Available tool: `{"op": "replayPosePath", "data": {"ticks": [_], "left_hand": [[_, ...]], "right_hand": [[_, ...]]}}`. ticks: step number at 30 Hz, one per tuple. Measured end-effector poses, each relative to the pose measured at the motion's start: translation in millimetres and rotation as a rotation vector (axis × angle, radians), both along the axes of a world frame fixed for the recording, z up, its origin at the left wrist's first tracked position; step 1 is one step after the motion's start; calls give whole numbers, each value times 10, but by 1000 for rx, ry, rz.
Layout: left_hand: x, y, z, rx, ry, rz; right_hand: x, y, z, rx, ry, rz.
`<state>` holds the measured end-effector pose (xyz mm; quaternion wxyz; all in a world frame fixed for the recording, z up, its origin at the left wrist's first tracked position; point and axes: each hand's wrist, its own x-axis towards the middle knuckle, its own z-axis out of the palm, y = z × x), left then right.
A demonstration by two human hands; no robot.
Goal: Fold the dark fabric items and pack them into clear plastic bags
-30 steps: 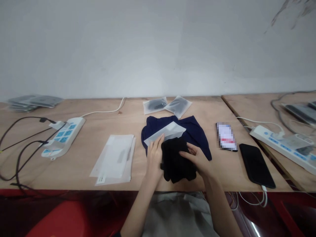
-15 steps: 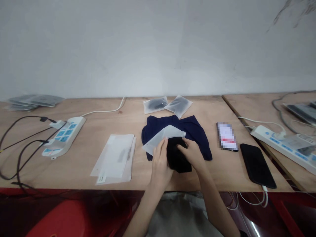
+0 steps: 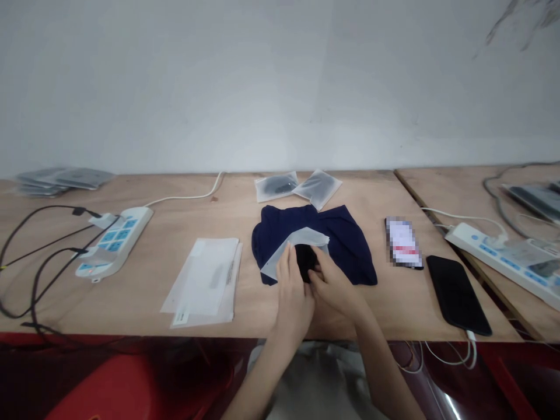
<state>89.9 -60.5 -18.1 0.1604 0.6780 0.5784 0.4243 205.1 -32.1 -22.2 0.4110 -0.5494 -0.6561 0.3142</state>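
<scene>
My left hand [image 3: 292,291] holds the open mouth of a frosted plastic bag [image 3: 301,242] that lies over a navy garment [image 3: 350,245] on the wooden table [image 3: 144,286]. My right hand [image 3: 335,283] presses a folded black garment [image 3: 305,259] into that bag; only a small dark patch of it still shows between my hands. Both hands touch each other at the bag's mouth.
A stack of empty frosted bags [image 3: 205,280] lies left of my hands. Two packed bags [image 3: 297,186] sit at the back. A power strip [image 3: 112,242] with cables is at the left. Two phones [image 3: 457,294] and another power strip [image 3: 503,254] are at the right.
The black garment has slid from the table's front edge into the bag, most of it now hidden. Both hands moved forward and closer together at the bag's mouth.
</scene>
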Motion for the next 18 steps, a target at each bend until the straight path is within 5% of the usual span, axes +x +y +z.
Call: {"op": "replayPosePath", "data": {"ticks": [4,9,11,16,18], "left_hand": [[72,-35,-14,-40,-58,-45],[90,-91,-20,-80,-84,-116],[42,-74,15,-79,-64,-149],[-109,296,250,-19,37,-279],[-116,602,341,-12,57,-382]], "right_hand": [[-26,-5,-56,-175,-26,-75],[-10,16,-65,-193,330,300],[92,4,-92,-240,390,318],[417,92,-216,-345,329,-252],[479,180,-236,-299,288,-364]]}}
